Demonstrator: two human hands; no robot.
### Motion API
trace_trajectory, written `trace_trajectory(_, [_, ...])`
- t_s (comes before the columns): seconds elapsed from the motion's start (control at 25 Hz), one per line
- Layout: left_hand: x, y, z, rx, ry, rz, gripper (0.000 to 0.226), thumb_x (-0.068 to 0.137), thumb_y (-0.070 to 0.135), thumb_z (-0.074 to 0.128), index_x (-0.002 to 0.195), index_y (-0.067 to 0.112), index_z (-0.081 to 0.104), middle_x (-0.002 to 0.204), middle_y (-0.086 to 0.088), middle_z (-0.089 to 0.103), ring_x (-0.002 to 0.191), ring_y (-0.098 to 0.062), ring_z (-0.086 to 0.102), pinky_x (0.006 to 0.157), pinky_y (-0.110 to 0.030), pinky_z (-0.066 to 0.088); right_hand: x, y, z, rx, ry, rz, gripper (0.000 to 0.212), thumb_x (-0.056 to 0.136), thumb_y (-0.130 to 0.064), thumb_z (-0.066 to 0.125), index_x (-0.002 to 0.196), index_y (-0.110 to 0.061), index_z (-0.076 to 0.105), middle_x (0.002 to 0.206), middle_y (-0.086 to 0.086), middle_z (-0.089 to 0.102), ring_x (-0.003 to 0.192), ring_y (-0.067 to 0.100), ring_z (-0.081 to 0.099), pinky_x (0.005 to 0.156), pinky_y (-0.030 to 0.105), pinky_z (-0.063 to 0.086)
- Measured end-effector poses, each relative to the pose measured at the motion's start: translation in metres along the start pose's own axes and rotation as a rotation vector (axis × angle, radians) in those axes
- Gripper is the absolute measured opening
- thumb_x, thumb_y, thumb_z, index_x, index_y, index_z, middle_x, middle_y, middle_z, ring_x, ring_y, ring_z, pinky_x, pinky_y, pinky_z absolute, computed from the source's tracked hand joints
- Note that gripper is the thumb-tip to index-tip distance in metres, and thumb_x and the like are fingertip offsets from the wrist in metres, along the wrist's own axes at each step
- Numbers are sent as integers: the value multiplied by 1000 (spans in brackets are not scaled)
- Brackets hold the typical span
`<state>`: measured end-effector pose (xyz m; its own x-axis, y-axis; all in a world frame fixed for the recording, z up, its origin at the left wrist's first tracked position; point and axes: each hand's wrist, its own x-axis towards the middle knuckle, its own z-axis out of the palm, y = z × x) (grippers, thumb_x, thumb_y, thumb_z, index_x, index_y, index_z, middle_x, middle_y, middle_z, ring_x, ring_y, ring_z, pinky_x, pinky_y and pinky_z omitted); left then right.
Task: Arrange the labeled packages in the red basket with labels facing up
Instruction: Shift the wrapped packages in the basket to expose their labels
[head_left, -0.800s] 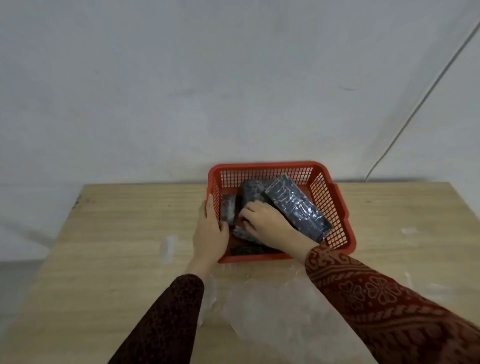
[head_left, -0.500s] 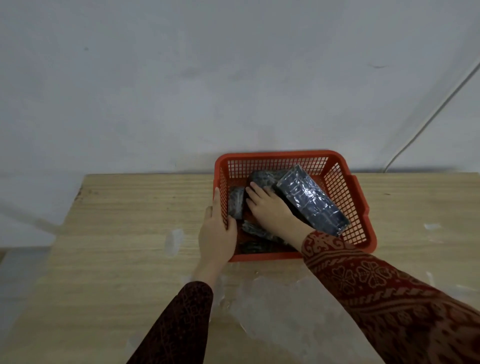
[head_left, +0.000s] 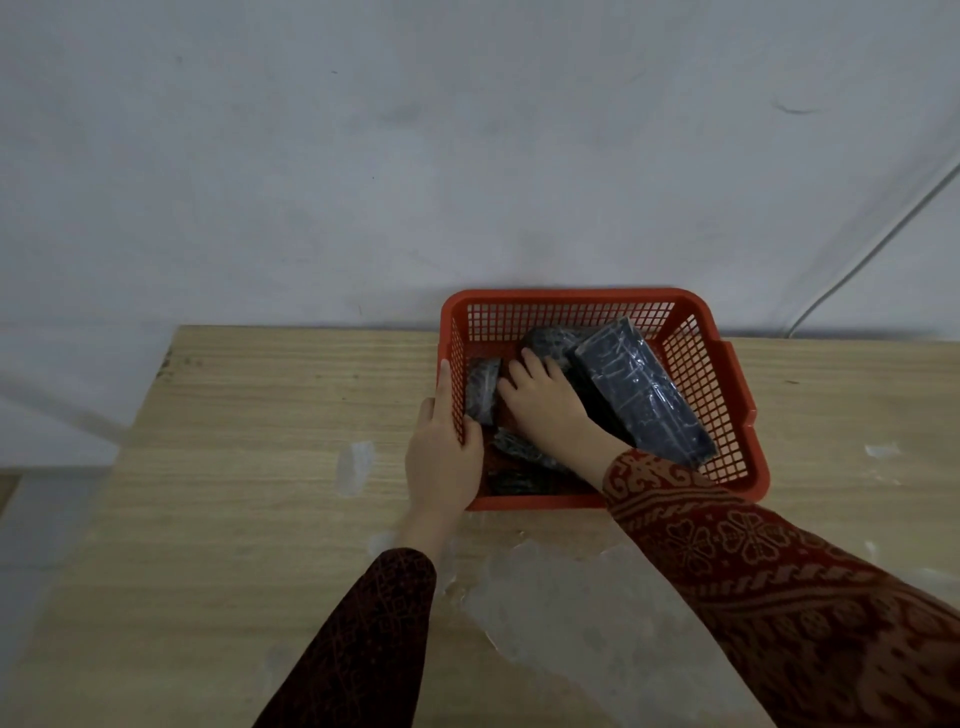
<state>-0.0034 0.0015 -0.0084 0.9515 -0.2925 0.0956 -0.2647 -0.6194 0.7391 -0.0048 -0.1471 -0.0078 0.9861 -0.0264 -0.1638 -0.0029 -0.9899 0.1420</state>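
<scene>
A red mesh basket (head_left: 571, 299) stands at the table's far edge against the wall. Inside lie several dark wrapped packages. The largest package (head_left: 644, 395) leans tilted against the right side. A small one (head_left: 480, 389) stands by the left wall, and another (head_left: 550, 338) lies at the back. My left hand (head_left: 441, 457) grips the basket's left wall, thumb inside. My right hand (head_left: 545, 405) is inside the basket, fingers spread flat on the packages in the middle. No label is legible.
The wooden table (head_left: 234, 467) carries pale smears and a sheet of clear plastic film (head_left: 597, 623) at the front. A white wall stands right behind the basket, with a thin cable (head_left: 872, 249) running down at right. The table's left edge drops off.
My right hand has slid deeper into the basket, fingers flattening over the middle packages. My left hand keeps holding the basket's left wall. The camera view has shifted left.
</scene>
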Motion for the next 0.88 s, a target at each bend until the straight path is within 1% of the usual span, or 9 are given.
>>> trace_trajectory(0.12, [0,-1,0,-1,0,0,73,92,14,51,152,27,12,110,-8,59,80,-8,49,68,-20,40,12,-4,0,-25,-10,-184,49,97,-12,41,144,-11,28,153,18,25,143,32,20,111,63,19])
trace_trajectory(0.28, [0,0,0,-26,3,-13,72,92,14,50,152,28,13,110,-7,59,84,-12,53,69,-24,44,33,2,-1,-60,23,-357,41,96,-13,36,137,-12,38,148,17,34,137,33,29,105,47,35])
trace_trajectory(0.36, [0,1,0,-25,2,-12,72,92,14,51,152,28,13,107,-6,58,80,-11,52,66,-21,41,41,11,-4,-79,6,-414,40,96,-14,39,136,-15,41,146,14,39,136,32,32,103,45,37])
trace_trajectory(0.44, [0,0,-1,-22,-5,-9,73,92,14,51,152,29,13,104,-6,57,76,-10,51,64,-19,37,43,18,-10,-15,3,-417,39,95,-16,43,133,-15,44,140,12,47,130,31,40,101,43,40])
trace_trajectory(0.48, [1,0,-1,-20,-4,-8,73,92,14,52,152,28,14,102,-5,57,75,-10,50,63,-18,36,43,22,-14,96,18,-391,36,93,-17,47,129,-14,48,133,12,53,122,31,47,97,42,43])
trace_trajectory(0.6, [1,0,-1,-35,3,-24,72,91,14,53,152,29,17,103,-4,58,76,-7,48,65,-19,38,40,32,-30,692,110,-154,25,87,-16,60,112,-10,59,110,11,67,102,28,62,81,32,46])
trace_trajectory(0.68, [0,1,-1,-52,5,-32,72,91,14,53,151,30,17,105,-4,58,78,-7,48,66,-20,39,39,41,-44,952,127,20,30,85,-18,67,112,-10,59,109,11,68,101,24,62,79,28,44])
trace_trajectory(0.8, [-1,1,-1,-60,-4,-39,72,92,14,53,151,33,16,106,-4,58,78,-8,49,66,-23,41,36,48,-57,1184,4,146,44,81,-17,72,121,-10,54,118,10,66,98,20,62,73,27,51])
trace_trajectory(0.88, [-1,0,-2,-61,-12,-40,73,92,14,52,151,34,15,109,-3,58,79,-8,49,66,-24,42,32,50,-60,1094,-31,159,53,81,-21,73,127,-8,51,127,10,61,105,21,58,82,30,50])
